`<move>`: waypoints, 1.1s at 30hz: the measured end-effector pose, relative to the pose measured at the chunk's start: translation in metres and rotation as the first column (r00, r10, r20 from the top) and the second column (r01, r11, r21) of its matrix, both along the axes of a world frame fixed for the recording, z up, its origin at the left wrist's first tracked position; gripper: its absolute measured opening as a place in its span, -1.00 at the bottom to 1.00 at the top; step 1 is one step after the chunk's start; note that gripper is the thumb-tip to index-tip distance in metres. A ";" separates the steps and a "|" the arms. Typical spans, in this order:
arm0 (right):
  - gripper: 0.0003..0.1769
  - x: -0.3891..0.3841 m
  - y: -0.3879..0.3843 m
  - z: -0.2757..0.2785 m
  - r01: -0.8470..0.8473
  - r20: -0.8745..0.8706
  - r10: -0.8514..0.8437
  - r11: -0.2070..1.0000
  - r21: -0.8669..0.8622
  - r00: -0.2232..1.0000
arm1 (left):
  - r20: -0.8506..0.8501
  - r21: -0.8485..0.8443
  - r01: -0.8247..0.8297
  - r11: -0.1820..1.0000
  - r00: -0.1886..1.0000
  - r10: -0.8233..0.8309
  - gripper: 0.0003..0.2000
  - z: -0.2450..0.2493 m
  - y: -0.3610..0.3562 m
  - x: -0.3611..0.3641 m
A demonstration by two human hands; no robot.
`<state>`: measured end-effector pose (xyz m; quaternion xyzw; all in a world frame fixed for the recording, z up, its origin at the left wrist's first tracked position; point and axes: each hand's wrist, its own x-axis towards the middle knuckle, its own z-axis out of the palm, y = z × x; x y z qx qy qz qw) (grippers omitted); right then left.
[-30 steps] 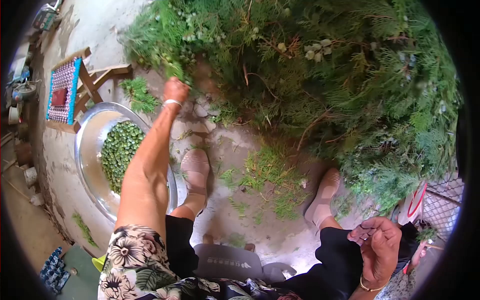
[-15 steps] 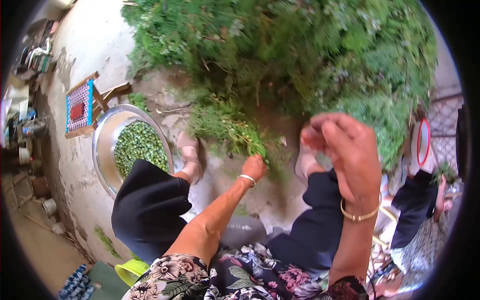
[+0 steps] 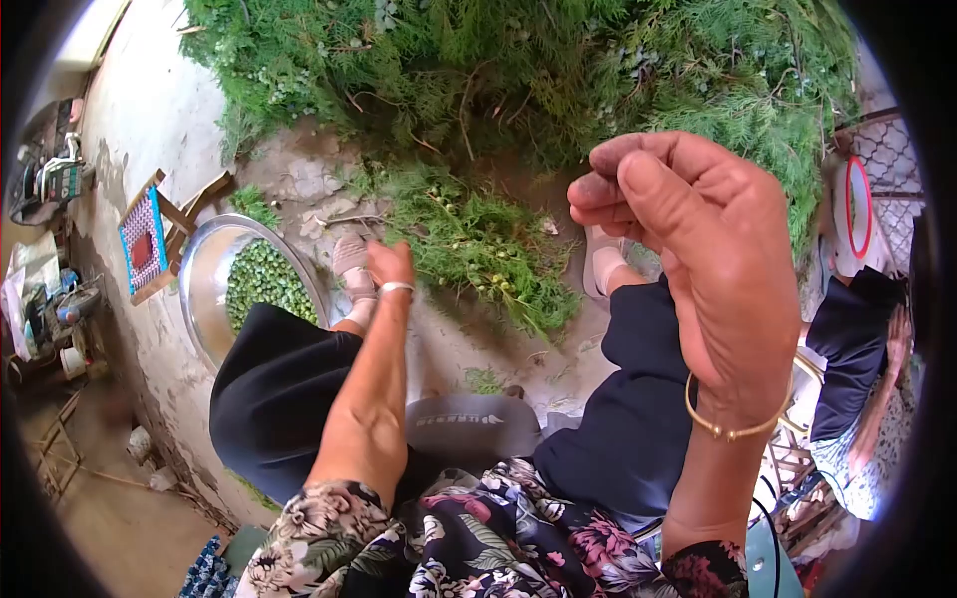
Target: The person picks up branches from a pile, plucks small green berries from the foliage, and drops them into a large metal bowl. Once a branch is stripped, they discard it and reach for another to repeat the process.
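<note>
My left hand (image 3: 390,265), with a white bracelet, is over the ground beside my left shoe, between the cut leafy sprigs (image 3: 478,249) and a metal basin (image 3: 202,289). It is slightly blurred and its fingers are mostly hidden. Small green round cones or berries (image 3: 267,284) fill part of the basin. Close to the camera, my right hand (image 3: 723,239) is raised, a gold bangle at the wrist. Its fingers are curled in towards the thumb, fingertips darkened; whatever they enclose, if anything, is hidden.
A large heap of green conifer branches (image 3: 498,80) spreads across the back. Left of the basin stands a small woven stool (image 3: 143,244). At right another person's arm (image 3: 877,399) shows, near a red-rimmed white container (image 3: 855,214).
My left hand has left the sprigs and moved left towards the basin. My right hand has risen closer to the camera, and the view has shifted slightly.
</note>
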<state>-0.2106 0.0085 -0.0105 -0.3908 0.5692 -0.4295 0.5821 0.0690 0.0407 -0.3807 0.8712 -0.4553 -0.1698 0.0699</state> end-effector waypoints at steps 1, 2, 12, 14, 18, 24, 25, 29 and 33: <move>-0.69 0.001 -0.001 0.000 0.002 -0.004 -0.002 1.000 0.009 1.000 | 0.023 0.139 0.012 0.990 1.000 -0.016 -0.64 -0.021 -0.016 0.025; -0.68 0.002 -0.001 0.000 0.001 -0.012 0.000 1.000 0.031 1.000 | -0.206 0.039 -0.210 0.977 0.955 0.214 -0.60 -0.047 -0.026 0.046; -0.71 0.019 -0.010 -0.004 -0.014 -0.036 0.018 0.996 0.090 0.999 | -0.858 0.431 -0.716 0.549 -0.137 0.494 -0.73 -0.020 -0.072 0.043; -0.73 0.022 -0.012 -0.005 -0.032 -0.012 0.032 0.998 0.055 0.999 | -0.898 0.424 -0.626 0.654 -0.194 0.396 -0.86 0.029 -0.085 0.027; -0.80 0.030 -0.013 -0.012 -0.006 -0.066 0.004 0.999 -0.040 0.998 | -0.970 0.198 -0.431 0.881 0.043 0.239 -0.84 0.136 -0.112 -0.001; -0.75 0.027 -0.024 -0.026 -0.003 -0.266 -0.079 0.955 -0.295 0.961 | -0.971 -0.215 -0.158 0.964 0.141 -0.193 -0.85 0.311 -0.120 -0.029; -0.75 0.027 -0.025 -0.021 -0.001 -0.256 -0.086 0.946 -0.324 0.963 | -0.940 -0.316 -0.062 0.947 0.155 -0.304 -0.85 0.339 -0.116 -0.033; -0.74 0.035 -0.026 -0.006 0.054 -0.353 -0.222 0.902 -0.428 0.909 | -0.630 -0.503 0.141 0.853 0.616 -0.473 -0.82 0.391 -0.101 -0.040; -0.64 0.040 -0.023 -0.005 -0.177 -0.473 -0.173 0.775 -0.607 0.864 | -0.690 -0.611 0.096 0.786 0.421 -0.588 -0.79 0.401 -0.088 -0.045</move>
